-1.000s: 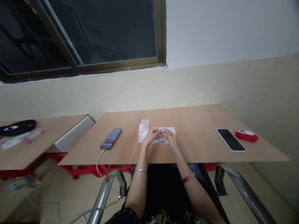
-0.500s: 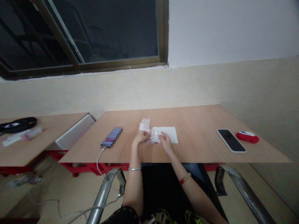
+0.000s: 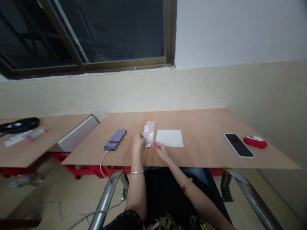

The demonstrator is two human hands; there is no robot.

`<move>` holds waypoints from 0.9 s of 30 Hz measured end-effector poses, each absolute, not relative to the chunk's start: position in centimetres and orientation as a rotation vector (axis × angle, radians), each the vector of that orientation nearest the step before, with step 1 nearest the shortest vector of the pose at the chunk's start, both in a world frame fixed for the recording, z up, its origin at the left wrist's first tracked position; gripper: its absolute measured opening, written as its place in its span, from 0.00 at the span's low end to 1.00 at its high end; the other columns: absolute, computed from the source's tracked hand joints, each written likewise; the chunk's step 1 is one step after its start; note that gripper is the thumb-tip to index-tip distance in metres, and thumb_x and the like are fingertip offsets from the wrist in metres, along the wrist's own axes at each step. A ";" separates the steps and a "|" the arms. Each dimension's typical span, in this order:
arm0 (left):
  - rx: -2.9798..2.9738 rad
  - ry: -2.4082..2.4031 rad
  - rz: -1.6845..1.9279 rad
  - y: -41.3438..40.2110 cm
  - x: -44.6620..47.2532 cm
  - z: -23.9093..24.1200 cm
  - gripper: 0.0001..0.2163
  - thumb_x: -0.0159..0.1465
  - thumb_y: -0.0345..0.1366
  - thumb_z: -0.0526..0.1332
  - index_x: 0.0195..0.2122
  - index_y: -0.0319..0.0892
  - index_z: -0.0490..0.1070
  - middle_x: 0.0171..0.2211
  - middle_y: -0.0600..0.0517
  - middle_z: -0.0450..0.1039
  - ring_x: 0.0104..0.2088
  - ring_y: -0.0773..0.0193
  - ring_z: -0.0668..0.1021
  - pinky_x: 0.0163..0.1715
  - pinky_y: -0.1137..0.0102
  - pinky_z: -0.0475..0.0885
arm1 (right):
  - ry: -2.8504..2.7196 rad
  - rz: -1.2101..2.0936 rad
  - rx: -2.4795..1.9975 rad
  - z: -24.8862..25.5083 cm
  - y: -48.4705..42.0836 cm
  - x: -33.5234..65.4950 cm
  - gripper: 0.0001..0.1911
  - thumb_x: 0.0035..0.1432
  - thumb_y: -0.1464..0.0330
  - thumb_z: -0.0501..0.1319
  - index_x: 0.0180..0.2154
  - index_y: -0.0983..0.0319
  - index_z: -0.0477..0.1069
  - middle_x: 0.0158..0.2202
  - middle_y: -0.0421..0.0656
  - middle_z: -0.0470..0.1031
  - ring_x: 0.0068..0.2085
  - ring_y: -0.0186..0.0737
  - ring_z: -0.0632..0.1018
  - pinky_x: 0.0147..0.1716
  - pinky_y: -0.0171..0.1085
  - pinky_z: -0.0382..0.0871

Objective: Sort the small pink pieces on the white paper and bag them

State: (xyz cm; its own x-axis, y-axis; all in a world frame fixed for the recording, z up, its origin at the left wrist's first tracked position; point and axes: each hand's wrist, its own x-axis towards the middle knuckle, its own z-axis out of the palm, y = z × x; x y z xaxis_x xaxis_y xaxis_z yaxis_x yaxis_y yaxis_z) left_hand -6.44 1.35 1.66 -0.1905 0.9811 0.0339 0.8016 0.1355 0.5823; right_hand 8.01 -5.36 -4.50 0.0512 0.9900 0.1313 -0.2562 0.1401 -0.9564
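Note:
A row of overlapping clear plastic bags [image 3: 149, 134] lies on the wooden table [image 3: 203, 127], the nearest bag flat with a pinkish lower edge. At its left edge, my left hand [image 3: 137, 141] has curled fingers with the tips on the plastic. From the lower right, my right hand [image 3: 162, 151] reaches toward the same bag, fingers stretched out and slightly apart, tips beside the bag's edge. Just beyond those fingers a white sheet of paper [image 3: 169, 138] lies flat, and nothing lies on it.
A pixelated phone [image 3: 115, 140] with a white cable [image 3: 102, 161] lies to the left. On the right are a white-edged phone [image 3: 238, 145] and a red case [image 3: 255, 142]. Metal armrests [image 3: 107, 195] flank me. A second table [image 3: 55, 127] stands left.
The clear bag held over the paper has moved left and now lies on the near end of the row. Both hands have shifted left, uncovering the white sheet.

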 end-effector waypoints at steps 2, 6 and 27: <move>1.719 2.108 0.722 1.3 -6.6 1.5 0.05 0.49 0.24 0.59 0.28 0.36 0.70 0.30 0.43 0.75 0.34 0.60 0.75 0.30 0.73 0.65 | -1.064 1.220 -0.920 -4.5 -5.5 7.9 0.17 0.46 0.59 0.63 0.38 0.58 0.75 0.44 0.45 0.76 0.49 0.49 0.74 0.52 0.51 0.63; 1.726 2.151 0.632 1.2 -6.4 1.4 0.07 0.49 0.25 0.59 0.30 0.35 0.71 0.32 0.40 0.75 0.34 0.58 0.76 0.29 0.72 0.65 | -1.067 1.270 -0.885 -4.5 -5.7 7.5 0.18 0.45 0.61 0.64 0.40 0.59 0.74 0.44 0.45 0.76 0.49 0.50 0.74 0.52 0.52 0.63; 1.699 2.079 0.550 1.2 -5.7 1.5 0.10 0.49 0.24 0.59 0.34 0.28 0.74 0.33 0.38 0.76 0.34 0.59 0.78 0.24 0.77 0.66 | -0.852 1.518 -0.611 -2.9 -3.0 5.6 0.23 0.38 0.77 0.57 0.41 0.61 0.70 0.44 0.41 0.76 0.46 0.41 0.74 0.51 0.41 0.63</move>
